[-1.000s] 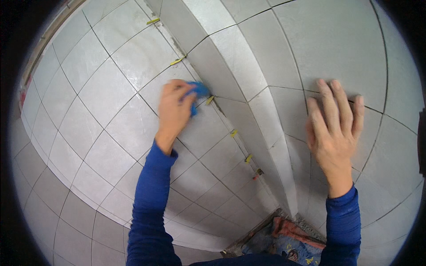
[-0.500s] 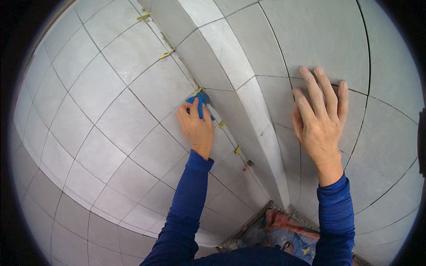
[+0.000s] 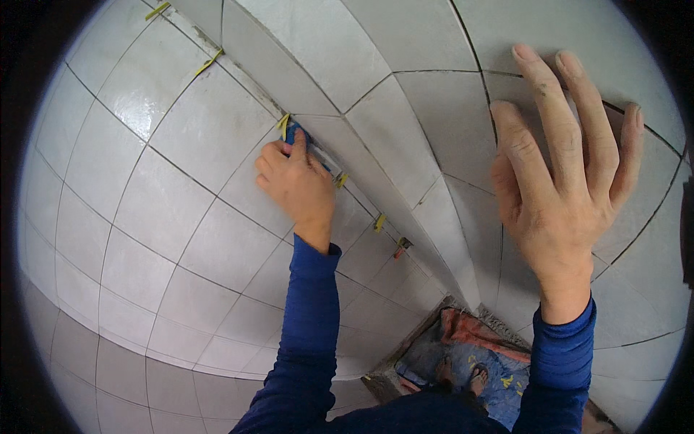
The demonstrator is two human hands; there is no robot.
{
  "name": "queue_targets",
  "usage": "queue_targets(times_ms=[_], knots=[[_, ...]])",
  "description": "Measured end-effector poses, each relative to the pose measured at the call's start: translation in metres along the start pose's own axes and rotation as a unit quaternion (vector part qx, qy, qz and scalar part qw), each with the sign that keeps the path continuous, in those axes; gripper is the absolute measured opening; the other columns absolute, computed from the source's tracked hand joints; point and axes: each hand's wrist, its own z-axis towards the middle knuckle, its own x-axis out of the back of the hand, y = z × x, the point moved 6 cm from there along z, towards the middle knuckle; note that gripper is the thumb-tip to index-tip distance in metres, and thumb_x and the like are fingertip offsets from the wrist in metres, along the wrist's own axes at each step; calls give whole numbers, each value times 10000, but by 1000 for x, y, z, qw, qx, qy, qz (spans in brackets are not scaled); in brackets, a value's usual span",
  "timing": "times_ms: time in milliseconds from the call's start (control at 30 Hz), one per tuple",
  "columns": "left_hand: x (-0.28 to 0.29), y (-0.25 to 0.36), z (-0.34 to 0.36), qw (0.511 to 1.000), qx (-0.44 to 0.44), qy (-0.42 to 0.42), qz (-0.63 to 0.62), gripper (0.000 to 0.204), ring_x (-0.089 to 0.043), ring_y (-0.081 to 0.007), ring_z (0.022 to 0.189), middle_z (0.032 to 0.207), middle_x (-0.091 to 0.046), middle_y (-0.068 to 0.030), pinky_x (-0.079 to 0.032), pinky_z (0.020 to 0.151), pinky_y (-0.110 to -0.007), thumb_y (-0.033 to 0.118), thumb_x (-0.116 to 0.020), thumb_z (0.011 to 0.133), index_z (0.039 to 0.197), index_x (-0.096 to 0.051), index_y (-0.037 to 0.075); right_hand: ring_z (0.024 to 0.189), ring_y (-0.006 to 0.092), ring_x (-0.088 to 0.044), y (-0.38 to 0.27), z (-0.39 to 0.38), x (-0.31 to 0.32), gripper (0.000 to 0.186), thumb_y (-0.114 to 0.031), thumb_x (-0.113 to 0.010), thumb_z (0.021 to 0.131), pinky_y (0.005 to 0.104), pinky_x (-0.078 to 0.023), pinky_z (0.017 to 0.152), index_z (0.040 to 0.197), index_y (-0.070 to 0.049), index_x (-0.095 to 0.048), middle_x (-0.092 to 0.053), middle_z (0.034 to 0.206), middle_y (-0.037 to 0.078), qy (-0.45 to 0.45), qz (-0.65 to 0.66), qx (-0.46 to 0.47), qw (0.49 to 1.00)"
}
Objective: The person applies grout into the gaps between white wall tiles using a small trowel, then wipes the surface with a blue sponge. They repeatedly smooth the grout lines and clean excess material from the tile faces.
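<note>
My left hand (image 3: 298,181) is closed on a small blue piece (image 3: 295,134), which looks like a cloth or sponge, mostly hidden under the fingers. It presses this into the joint where the light grey wall tiles (image 3: 233,242) meet the projecting tiled corner (image 3: 289,69), beside a yellow tile wedge (image 3: 284,124). Just below sits another yellow wedge (image 3: 341,180) in the same joint. On the right, my right hand (image 3: 560,159) is open with fingers spread against the grey tiled wall (image 3: 441,101), holding nothing.
More yellow wedges (image 3: 209,62) stick out along the joint above, and one (image 3: 379,223) below. A small red and dark piece (image 3: 402,247) sits lower in the joint. Down at the floor lies a blue and orange sheet (image 3: 463,354) with my feet and yellow scraps on it.
My left hand has slid slightly up and left in view, still at the same wedge with the blue piece. My right hand appears larger and higher, and the whole view has shifted.
</note>
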Motion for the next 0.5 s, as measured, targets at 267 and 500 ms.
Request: queue_targets(times_ms=[267,500], knots=[[23,-10,-5,982,-19,-167,-88,222,-520,-281,1035,1010,-560,-71,-395,863,-415,88,-758,785,993,-822,126,1451,159,-442,-2,10,13,216,-189,-739,822,460,-205,1296,1025,-254,-711,-570,1498,-71,-53,12,-11,998],[118,-52,40,959,74,-50,-269,214,-521,-305,1120,1168,-632,-103,-427,994,-405,92,-739,836,1041,-788,57,1451,158,-451,-2,9,16,77,-221,-672,894,496,-227,1286,966,-195,-680,-593,1477,-40,-85,27,0,996]])
